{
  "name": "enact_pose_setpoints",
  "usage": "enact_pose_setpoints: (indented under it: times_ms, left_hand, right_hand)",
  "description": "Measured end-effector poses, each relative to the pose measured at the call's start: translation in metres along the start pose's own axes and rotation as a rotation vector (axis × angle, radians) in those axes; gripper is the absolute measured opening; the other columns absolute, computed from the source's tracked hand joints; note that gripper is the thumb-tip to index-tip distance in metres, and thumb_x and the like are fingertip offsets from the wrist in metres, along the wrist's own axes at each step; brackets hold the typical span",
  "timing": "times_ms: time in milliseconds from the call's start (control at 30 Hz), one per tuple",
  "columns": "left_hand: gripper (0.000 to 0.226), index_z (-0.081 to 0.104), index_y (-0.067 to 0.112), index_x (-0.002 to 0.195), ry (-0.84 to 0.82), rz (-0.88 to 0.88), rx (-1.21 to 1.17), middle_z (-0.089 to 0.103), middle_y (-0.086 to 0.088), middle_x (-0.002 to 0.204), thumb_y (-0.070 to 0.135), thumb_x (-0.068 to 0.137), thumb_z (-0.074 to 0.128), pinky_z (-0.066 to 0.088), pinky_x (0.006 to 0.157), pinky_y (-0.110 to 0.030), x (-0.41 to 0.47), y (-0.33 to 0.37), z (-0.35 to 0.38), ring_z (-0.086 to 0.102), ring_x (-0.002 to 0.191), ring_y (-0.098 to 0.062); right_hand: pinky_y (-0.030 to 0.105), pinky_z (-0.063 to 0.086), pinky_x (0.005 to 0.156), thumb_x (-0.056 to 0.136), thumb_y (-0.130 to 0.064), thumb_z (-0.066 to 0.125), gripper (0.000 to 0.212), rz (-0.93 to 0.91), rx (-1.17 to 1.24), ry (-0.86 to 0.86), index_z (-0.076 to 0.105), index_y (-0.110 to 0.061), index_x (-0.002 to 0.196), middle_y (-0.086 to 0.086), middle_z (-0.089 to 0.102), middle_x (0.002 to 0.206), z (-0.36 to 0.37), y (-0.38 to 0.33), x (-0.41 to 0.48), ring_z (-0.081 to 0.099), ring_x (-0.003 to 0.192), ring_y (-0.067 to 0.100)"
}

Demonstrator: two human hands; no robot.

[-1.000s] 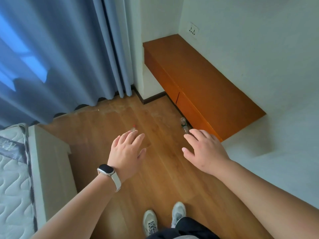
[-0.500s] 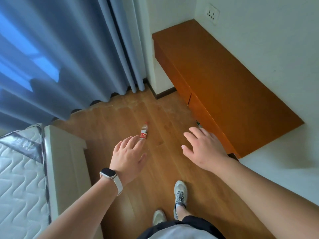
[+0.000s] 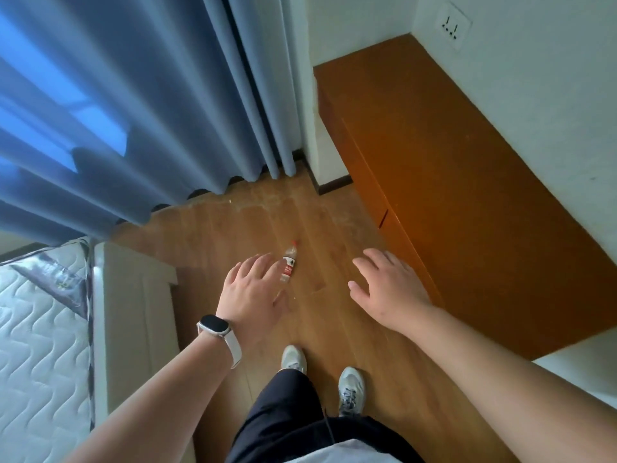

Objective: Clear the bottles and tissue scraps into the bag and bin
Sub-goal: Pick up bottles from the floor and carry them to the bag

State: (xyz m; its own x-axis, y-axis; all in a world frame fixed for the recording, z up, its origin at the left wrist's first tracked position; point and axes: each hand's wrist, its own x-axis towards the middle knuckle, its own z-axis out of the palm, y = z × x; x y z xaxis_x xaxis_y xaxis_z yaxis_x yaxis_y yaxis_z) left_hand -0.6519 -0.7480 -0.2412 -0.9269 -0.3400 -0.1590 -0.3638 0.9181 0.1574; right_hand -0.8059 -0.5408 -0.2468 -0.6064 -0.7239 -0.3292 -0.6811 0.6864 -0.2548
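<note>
One small clear bottle (image 3: 289,265) is in view, with a red cap and a red label. It's lying on its side on the wood floor (image 3: 233,235), roughly in the middle of the open strip between the bed and the cabinet, and its cap points toward the far edge of the floor where the blue curtain (image 3: 133,111) hangs.

The left hand (image 3: 252,292) is held out palm down with its fingers (image 3: 257,262) relaxed and a bit spread, holding nothing. In the picture the fingertips sit right beside the bottle's lower end, but I honestly can't tell whether they're touching it or just hovering above. There's a watch (image 3: 213,325) with a pale strap on that wrist.

The right hand (image 3: 389,285) is the same: palm down, its fingers (image 3: 374,259) loose and splayed, with nothing in them. It's off to the bottle's right, clearly apart from it, near the front of the orange wood cabinet (image 3: 467,195) that runs along the floor's right edge.

A white quilted mattress (image 3: 33,329) on a white bed frame (image 3: 133,312) lines the floor's left edge. There's a wall socket (image 3: 452,26) above the cabinet's far end. At the near edge you can see the left shoe (image 3: 293,357) and the right shoe (image 3: 350,385), both light-coloured, below dark trousers (image 3: 283,422).
</note>
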Motion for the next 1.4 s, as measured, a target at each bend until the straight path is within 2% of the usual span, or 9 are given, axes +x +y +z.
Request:
enact_pose_setpoints:
  times_ms: [100, 200, 267, 567, 700, 833, 1100, 1267, 1400]
  left_hand:
    - [0.051, 0.052, 0.025, 0.13, -0.019, -0.011, -0.008, 0.055, 0.0, 0.132, 0.043, 0.084, 0.04, 0.037, 0.105, -0.047, 0.034, -0.013, 0.022, 0.05, 0.123, -0.029]
    - [0.049, 0.052, 0.022, 0.131, -0.071, 0.004, -0.014, 0.054, -0.004, 0.134, 0.035, 0.084, 0.058, 0.039, 0.101, -0.048, 0.078, -0.033, 0.067, 0.049, 0.124, -0.031]
    - [0.05, 0.052, 0.021, 0.131, -0.123, 0.05, 0.012, 0.052, -0.006, 0.137, 0.034, 0.083, 0.06, 0.04, 0.1, -0.047, 0.112, -0.049, 0.108, 0.046, 0.127, -0.031]
    - [0.053, 0.045, 0.021, 0.137, -0.238, 0.062, 0.01, 0.043, -0.007, 0.146, 0.037, 0.088, 0.055, 0.036, 0.104, -0.049, 0.246, -0.14, 0.373, 0.037, 0.135, -0.03]
    - [0.053, 0.048, 0.019, 0.135, -0.313, 0.017, 0.028, 0.047, -0.01, 0.141, 0.038, 0.086, 0.056, 0.037, 0.1, -0.049, 0.278, -0.184, 0.504, 0.039, 0.131, -0.033]
    - [0.049, 0.053, 0.013, 0.127, -0.319, -0.06, 0.027, 0.052, -0.015, 0.131, 0.037, 0.085, 0.06, 0.041, 0.09, -0.049, 0.297, -0.212, 0.594, 0.047, 0.118, -0.038]
    - [0.066, 0.042, 0.013, 0.132, -0.173, -0.293, -0.133, 0.045, -0.021, 0.132, 0.037, 0.079, 0.072, 0.044, 0.086, -0.055, 0.33, -0.239, 0.694, 0.048, 0.108, -0.047]
    - [0.076, 0.037, 0.014, 0.134, -0.222, -0.443, -0.263, 0.05, -0.027, 0.12, 0.036, 0.075, 0.079, 0.044, 0.088, -0.054, 0.345, -0.246, 0.717, 0.052, 0.105, -0.051]
    - [0.08, 0.033, 0.015, 0.139, -0.224, -0.512, -0.341, 0.053, -0.029, 0.118, 0.023, 0.075, 0.08, 0.044, 0.084, -0.049, 0.353, -0.242, 0.72, 0.055, 0.103, -0.049]
  right_hand:
    - [0.041, 0.031, 0.111, 0.098, -0.052, 0.033, 0.051, 0.026, 0.035, -0.019, 0.041, -0.025, 0.141, -0.001, 0.034, 0.151, 0.016, 0.007, 0.037, 0.03, 0.138, 0.023]
    - [0.04, 0.031, 0.109, 0.097, -0.051, 0.035, 0.049, 0.063, 0.06, -0.024, 0.041, -0.026, 0.139, -0.003, 0.034, 0.149, 0.05, 0.016, 0.082, 0.03, 0.137, 0.021]
    - [0.042, 0.032, 0.109, 0.098, -0.05, 0.036, 0.049, 0.098, 0.086, -0.022, 0.041, -0.026, 0.14, -0.002, 0.034, 0.15, 0.079, 0.025, 0.117, 0.03, 0.137, 0.021]
    - [0.039, 0.026, 0.111, 0.095, -0.044, 0.045, 0.052, 0.236, 0.149, -0.066, 0.045, -0.02, 0.141, 0.005, 0.035, 0.151, 0.311, 0.067, 0.278, 0.032, 0.136, 0.024]
    - [0.047, 0.03, 0.112, 0.094, -0.049, 0.039, 0.056, 0.333, 0.158, -0.084, 0.039, -0.023, 0.144, 0.001, 0.03, 0.153, 0.418, 0.118, 0.328, 0.027, 0.138, 0.023]
    - [0.049, 0.036, 0.106, 0.093, -0.05, 0.041, 0.057, 0.374, 0.098, -0.075, 0.04, -0.023, 0.143, 0.0, 0.032, 0.151, 0.491, 0.178, 0.35, 0.034, 0.134, 0.027]
    - [0.051, 0.042, 0.1, 0.089, -0.052, 0.053, 0.062, 0.582, -0.002, 0.023, 0.039, -0.017, 0.139, 0.011, 0.042, 0.14, 0.567, 0.3, 0.373, 0.044, 0.125, 0.033]
    - [0.054, 0.044, 0.096, 0.083, -0.051, 0.063, 0.074, 0.799, 0.035, 0.14, 0.034, -0.013, 0.139, 0.019, 0.039, 0.14, 0.577, 0.361, 0.376, 0.044, 0.123, 0.038]
    - [0.055, 0.045, 0.093, 0.08, -0.05, 0.066, 0.078, 0.838, 0.052, 0.18, 0.033, -0.011, 0.138, 0.02, 0.039, 0.137, 0.587, 0.39, 0.383, 0.044, 0.12, 0.04]
